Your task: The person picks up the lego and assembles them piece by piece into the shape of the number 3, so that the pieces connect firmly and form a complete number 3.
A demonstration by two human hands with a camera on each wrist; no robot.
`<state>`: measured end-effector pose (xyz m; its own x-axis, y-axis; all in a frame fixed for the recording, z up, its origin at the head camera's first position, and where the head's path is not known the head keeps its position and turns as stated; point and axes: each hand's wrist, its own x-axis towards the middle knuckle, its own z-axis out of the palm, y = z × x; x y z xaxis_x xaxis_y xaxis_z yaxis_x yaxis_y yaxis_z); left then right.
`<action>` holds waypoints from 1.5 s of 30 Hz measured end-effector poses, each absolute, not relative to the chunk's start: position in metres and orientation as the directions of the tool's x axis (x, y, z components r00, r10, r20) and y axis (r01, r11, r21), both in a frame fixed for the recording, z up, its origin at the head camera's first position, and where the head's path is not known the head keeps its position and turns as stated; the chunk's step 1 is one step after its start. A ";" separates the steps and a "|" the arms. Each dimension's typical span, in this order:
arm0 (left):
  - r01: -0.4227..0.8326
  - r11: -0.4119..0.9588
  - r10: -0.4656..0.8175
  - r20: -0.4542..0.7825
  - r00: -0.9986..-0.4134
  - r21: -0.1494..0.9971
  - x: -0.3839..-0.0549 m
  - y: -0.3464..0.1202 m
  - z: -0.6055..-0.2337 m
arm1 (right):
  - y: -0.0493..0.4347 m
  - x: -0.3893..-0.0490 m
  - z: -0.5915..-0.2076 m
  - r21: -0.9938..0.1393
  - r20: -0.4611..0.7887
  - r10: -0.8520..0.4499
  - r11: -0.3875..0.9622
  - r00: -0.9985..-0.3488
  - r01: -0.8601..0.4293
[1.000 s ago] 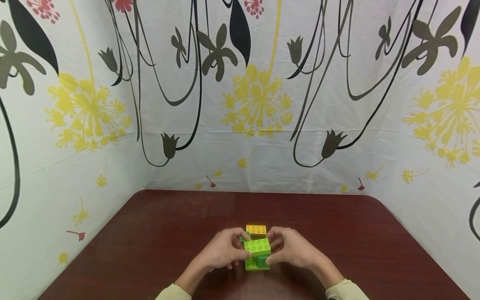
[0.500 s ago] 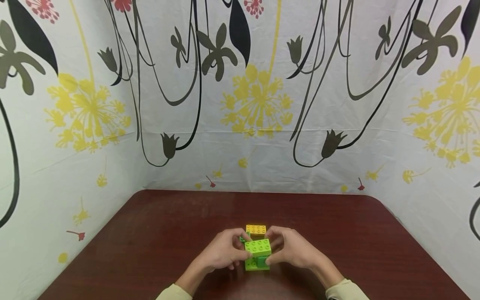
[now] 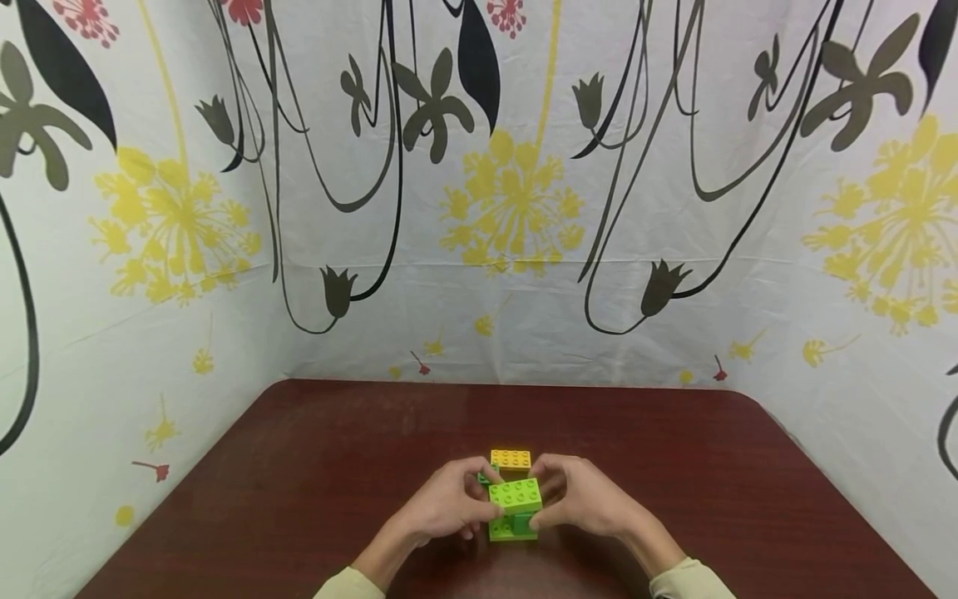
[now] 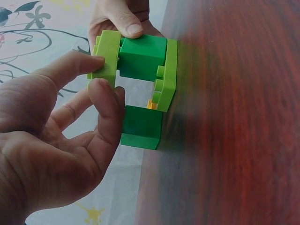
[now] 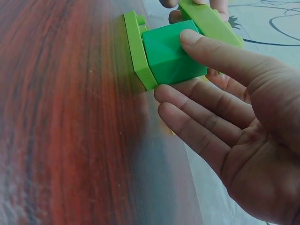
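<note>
A lime toy building brick [image 3: 516,494] with studs on top sits tilted over a dark green brick [image 4: 143,54]. That green brick stands on one end of a thin lime base brick [image 4: 168,77] lying low on the table. My left hand [image 3: 445,503] pinches the upper lime brick by its left end, thumb at the front and forefinger behind. On the other side, my right hand [image 3: 587,499] holds the dark green brick, its thumb [image 5: 199,42] on the near face. In the left wrist view, a gap shows between the upper lime brick and the base beside the green brick.
Just behind the stack lies a yellow brick [image 3: 511,459] with studs. Another dark green brick [image 4: 142,124] stands near it, partly hidden by my left hand in the head view. The dark red-brown table [image 3: 359,424] reaches back to a flower-patterned cloth [image 3: 479,324].
</note>
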<state>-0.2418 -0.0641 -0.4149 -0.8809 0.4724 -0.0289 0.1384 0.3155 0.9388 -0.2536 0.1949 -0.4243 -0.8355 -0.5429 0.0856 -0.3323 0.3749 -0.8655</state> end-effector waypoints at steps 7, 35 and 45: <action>0.129 0.298 0.479 -0.031 -0.877 0.946 -0.243 -0.064 -0.416 | 0.195 -0.253 -0.425 -0.874 0.096 -0.557 0.350 -0.825 -0.338; 0.117 0.315 0.462 -0.044 -0.886 0.942 -0.238 -0.063 -0.413 | 0.193 -0.252 -0.422 -0.843 0.096 -0.585 0.382 -0.805 -0.378; 0.121 0.313 0.460 -0.039 -0.887 0.942 -0.237 -0.062 -0.414 | 0.194 -0.252 -0.424 -0.875 0.086 -0.586 0.342 -0.806 -0.342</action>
<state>-0.2373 -0.0624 -0.4137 -0.8872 0.4597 -0.0389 0.1210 0.3131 0.9420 -0.2523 0.1940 -0.4244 -0.8056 -0.5861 0.0865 -0.3424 0.3416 -0.8753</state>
